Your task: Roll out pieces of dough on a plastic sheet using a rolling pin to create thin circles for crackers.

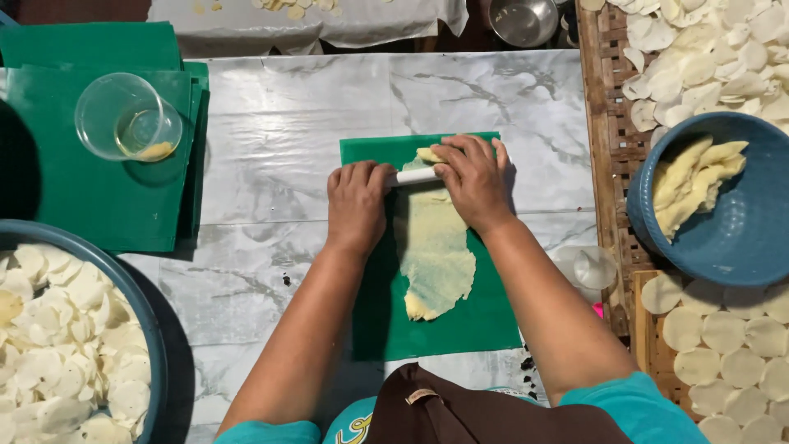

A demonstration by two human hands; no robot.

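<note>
1. Here, left hand (356,201) and right hand (475,177) each press palm-down on the roller (413,176), at the mat's (370,321) far edge, mid-bench.
2. Dough (434,255) lies thin; even pressure likely avoids tearing.

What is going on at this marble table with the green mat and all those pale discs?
A person presses both hands, the left hand and right hand, onto a thin white rolling pin, flattening a long strip of pale yellow dough on a green plastic mat. The pin sits at the strip's far end. A blue bowl of yellow dough pieces stands to the right, and a clear plastic cup to the left.
</note>
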